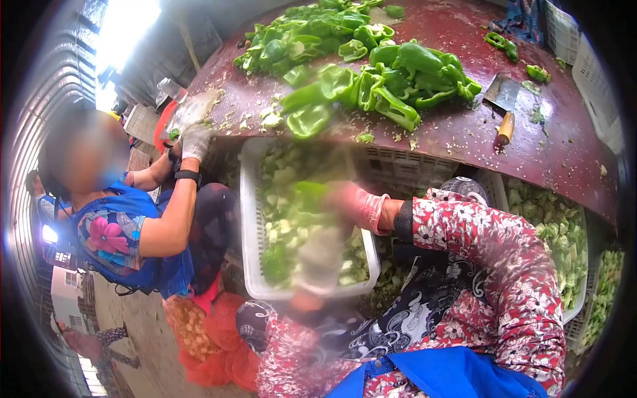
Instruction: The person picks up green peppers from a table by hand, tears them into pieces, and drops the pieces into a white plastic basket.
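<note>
My right hand point(358, 205), in a pink glove, is over a white plastic crate point(249, 219) of cut green pepper pieces point(282, 229). A smeared green pepper piece point(310, 195) is at its fingertips. My left hand point(320, 262), in a whitish glove, is low over the same crate. Motion blurs its fingers, and a blurred green patch lies beside it. Just beyond the crate, split green peppers point(391, 99) are heaped along the edge of a dark red table point(458, 149). A cleaver point(504, 99) with a wooden handle lies to their right.
More pepper pieces point(305, 40) are heaped at the back. At left sits a co-worker in a blue apron point(133, 252), gloved hand point(194, 140) at a cutting board point(192, 109). Red mesh sacks point(222, 325) lie on the floor. Another filled crate point(574, 305) stands at right.
</note>
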`<state>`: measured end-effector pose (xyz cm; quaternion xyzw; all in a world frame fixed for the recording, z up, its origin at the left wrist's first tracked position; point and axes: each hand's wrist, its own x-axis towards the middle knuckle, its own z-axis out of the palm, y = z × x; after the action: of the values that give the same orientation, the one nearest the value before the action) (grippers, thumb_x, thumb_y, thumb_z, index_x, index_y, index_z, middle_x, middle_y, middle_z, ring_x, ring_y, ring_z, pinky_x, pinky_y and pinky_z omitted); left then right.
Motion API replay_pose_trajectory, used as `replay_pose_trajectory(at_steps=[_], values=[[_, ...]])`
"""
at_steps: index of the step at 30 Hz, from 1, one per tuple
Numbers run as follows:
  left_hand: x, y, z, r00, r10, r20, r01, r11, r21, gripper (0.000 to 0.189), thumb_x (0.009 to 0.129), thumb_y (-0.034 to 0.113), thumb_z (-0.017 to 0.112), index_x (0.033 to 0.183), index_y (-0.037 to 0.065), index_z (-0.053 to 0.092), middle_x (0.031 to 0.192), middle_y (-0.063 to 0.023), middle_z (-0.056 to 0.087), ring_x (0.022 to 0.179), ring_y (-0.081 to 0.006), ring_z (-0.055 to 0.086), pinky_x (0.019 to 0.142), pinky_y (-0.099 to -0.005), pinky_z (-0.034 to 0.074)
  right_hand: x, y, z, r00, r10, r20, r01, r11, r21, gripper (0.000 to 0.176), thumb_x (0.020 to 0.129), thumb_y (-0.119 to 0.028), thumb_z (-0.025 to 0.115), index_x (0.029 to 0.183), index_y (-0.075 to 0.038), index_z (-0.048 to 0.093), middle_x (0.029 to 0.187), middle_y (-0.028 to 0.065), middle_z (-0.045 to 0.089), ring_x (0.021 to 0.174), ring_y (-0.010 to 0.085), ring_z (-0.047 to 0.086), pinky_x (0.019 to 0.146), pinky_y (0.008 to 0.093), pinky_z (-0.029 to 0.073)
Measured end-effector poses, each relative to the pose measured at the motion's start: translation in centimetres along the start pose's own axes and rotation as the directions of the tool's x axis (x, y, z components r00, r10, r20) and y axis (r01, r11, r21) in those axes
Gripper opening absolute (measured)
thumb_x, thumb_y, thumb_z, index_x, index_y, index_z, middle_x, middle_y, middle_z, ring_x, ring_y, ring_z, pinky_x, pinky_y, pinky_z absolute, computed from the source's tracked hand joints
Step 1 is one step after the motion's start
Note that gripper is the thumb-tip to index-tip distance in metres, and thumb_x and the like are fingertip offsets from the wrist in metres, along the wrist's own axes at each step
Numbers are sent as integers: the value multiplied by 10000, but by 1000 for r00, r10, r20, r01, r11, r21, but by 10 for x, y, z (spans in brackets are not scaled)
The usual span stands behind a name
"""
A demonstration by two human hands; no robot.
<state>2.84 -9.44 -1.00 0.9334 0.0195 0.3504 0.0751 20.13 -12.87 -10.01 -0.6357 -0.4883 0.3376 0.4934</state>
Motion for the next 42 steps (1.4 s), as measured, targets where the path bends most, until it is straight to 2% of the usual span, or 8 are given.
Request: replay_pose_trajectory(at_steps=[7,15,21,26,34,36,40,42], values=[[-8,-20,-25,841,-524,-137,518,852,-75,238,895,139,673,1107,31,657,765,-46,652,612,-143,601,534,-283,497,3,-31,-10,930,-323,178,340,561,-755,445,796,-140,728,1218,-69,606,1103,145,627,1023,278,633,855,353,530],[37,-10,-40,218,-797,564,894,-70,-444,247,922,206,606,1070,25,684,784,-49,670,569,-114,574,499,-247,438,-35,-107,1,994,109,30,-109,994,-14,783,734,-194,772,1427,-108,418,1299,214,545,1093,315,613,923,358,508],[16,-15,-12,940,-340,-35,336,938,-81,85,925,116,593,918,58,655,662,-74,606,523,-153,574,482,-308,452,-34,-97,13,982,182,-46,-185,980,-66,746,751,-191,749,1405,-41,421,1261,226,579,1114,348,599,936,376,496],[3,0,-37,895,-436,95,445,857,-259,106,904,76,613,979,18,660,759,-94,652,640,-171,619,596,-318,492,-1,-38,-4,993,-106,50,116,840,-531,622,800,-142,704,1384,-151,489,1298,190,567,1066,299,614,888,400,506],[5,-65,-30,203,-889,411,482,-275,-832,853,930,676,395,1502,54,282,1583,-174,220,1468,-316,210,1186,-472,102,-28,-131,-31,680,-384,-625,70,882,-466,402,1022,-191,433,1400,-58,404,988,161,620,649,179,608,569,354,537],[35,-40,-35,410,-737,536,392,-388,-834,831,935,669,389,1500,68,296,1573,-117,272,1454,-307,244,1184,-460,122,-15,-115,-9,852,-515,-98,-76,64,-995,422,992,-127,411,1408,-58,393,997,214,599,620,232,632,528,424,544],[41,-19,-26,563,-694,449,493,-154,-856,778,954,648,354,1473,68,350,1495,-107,394,1379,-276,361,1158,-438,201,-28,-148,-13,962,-241,-130,75,688,-722,553,865,-26,474,1407,-30,363,944,202,545,693,324,659,549,468,543],[53,-17,-42,88,-926,368,442,-295,-847,685,987,594,354,1404,58,441,1395,-110,499,1281,-255,454,1118,-417,271,-29,-150,-29,855,-263,-448,3,865,-502,580,839,-2,507,1396,-30,346,961,219,543,747,372,654,625,471,550]])
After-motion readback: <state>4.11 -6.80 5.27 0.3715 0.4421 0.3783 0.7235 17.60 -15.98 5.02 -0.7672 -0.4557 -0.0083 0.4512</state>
